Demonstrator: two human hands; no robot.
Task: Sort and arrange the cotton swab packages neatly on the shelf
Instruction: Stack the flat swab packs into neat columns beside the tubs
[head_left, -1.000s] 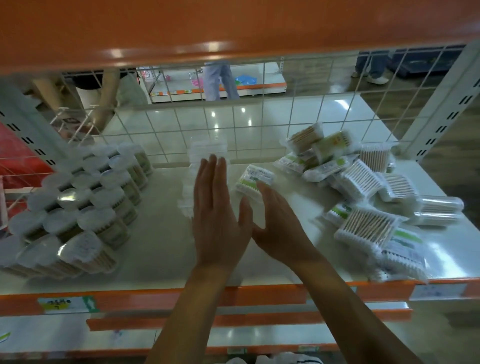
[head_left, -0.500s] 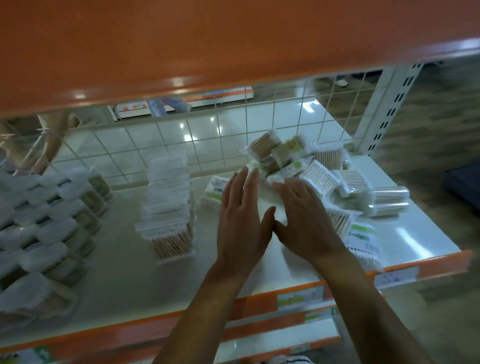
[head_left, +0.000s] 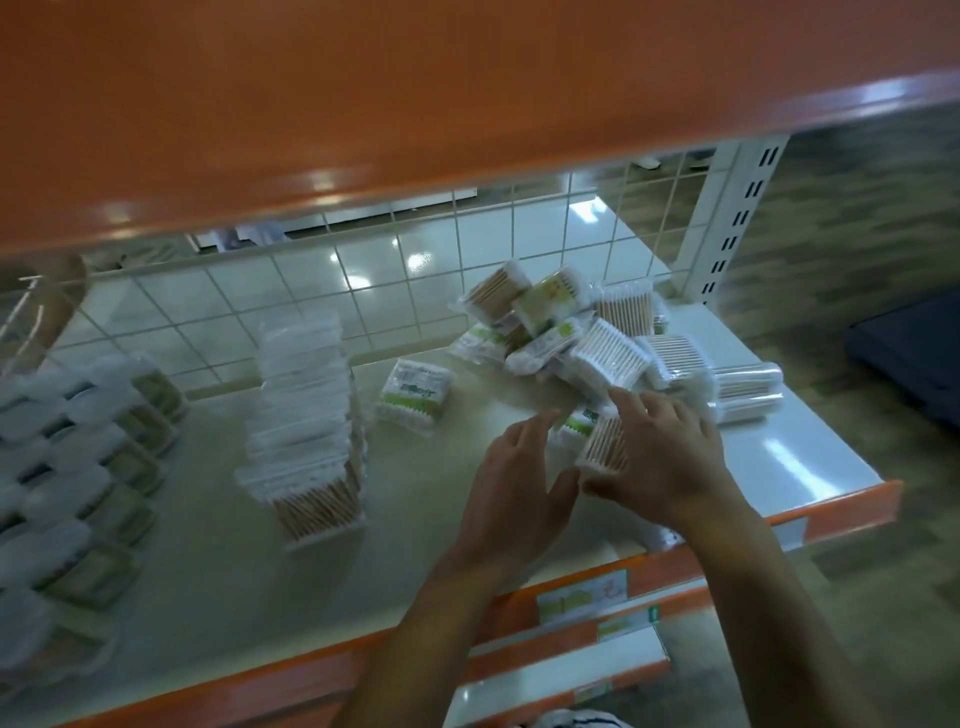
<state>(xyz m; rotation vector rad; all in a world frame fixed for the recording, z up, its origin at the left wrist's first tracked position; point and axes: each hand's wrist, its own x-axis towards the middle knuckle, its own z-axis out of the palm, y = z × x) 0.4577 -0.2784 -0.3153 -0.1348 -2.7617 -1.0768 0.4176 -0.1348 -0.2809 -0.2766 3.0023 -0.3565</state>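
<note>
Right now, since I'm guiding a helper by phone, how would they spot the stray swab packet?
On the shelf, find the tall stack mid-shelf. Just right of it lies one green-labelled packet, flat and alone, apart from the jumbled heap.

Reads as a retail shop aisle. Evidence: metal display shelf (head_left: 208, 519) with orange front rail (head_left: 852, 506) carrying paper price labels (head_left: 582, 595); orange upper tier (head_left: 415, 78) overhead; white slotted upright (head_left: 737, 218) and wire grid back (head_left: 363, 312). Lower tier (head_left: 545, 675) below, likewise labelled. Stocked with many identical sealed cotton swab packages (head_left: 613, 358), a neat stack (head_left: 306, 415), rows of lidded tubs (head_left: 78, 467). Glossy tiled floor (head_left: 441, 244) visible through the grid, as in a store walkway.
</note>
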